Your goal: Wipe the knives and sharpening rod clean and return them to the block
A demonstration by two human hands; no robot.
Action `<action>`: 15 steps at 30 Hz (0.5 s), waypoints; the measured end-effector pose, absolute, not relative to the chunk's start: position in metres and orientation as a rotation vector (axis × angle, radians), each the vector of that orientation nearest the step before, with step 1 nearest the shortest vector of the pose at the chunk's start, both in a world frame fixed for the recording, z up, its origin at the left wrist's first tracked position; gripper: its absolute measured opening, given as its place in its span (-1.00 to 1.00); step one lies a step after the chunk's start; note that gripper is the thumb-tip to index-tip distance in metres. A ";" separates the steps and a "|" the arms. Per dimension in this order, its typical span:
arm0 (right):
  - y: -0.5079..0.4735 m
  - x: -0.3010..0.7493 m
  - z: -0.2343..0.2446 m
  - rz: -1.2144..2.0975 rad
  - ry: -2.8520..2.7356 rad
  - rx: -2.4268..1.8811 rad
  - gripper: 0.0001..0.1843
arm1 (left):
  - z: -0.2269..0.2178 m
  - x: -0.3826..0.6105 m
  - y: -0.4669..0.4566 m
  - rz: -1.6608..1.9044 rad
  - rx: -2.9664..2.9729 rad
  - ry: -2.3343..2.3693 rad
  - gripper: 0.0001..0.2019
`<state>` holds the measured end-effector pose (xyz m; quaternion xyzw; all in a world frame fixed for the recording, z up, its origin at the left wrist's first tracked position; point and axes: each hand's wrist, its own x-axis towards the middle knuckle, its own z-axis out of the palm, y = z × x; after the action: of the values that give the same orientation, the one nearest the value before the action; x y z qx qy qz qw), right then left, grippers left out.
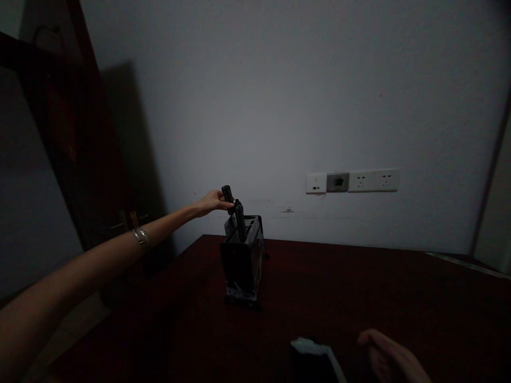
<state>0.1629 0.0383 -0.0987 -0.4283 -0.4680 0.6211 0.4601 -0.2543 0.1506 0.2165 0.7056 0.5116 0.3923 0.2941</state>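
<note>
A dark knife block (239, 266) with a slotted top stands upright on the table. My left hand (213, 202) reaches out to it, fingers closed round the black handle of a knife (227, 192). A pale, blade-like part shows below that handle at the block's near-left top edge; how deep it sits I cannot tell. Beside it, another black handle (240, 221) rises from the block. Low at the right, my right hand (393, 356) is partly in view, fingers loosely bent and apart, with nothing seen in them. Left of it lies a dark object with a whitish edge (313, 347), cut off by the frame.
The dark red table (339, 282) runs up to a pale wall (279, 106). Sockets and switches (353, 182) are set in the wall. A dark door (75, 133) with a metal handle stands at the left. The light is dim.
</note>
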 end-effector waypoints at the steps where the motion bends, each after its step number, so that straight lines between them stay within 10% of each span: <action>1: 0.038 0.163 -0.098 1.507 -1.165 -1.063 -0.41 | 0.216 -0.254 0.151 1.045 1.880 1.363 -0.71; 15: 0.038 0.167 -0.103 1.514 -1.240 -0.990 -0.47 | 0.199 -0.256 0.152 1.010 1.911 1.312 -0.74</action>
<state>0.1669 0.0379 -0.1032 -0.4015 -0.5030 0.6142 0.4566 -0.2563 0.1516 0.1986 0.7204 0.4948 0.3808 0.3019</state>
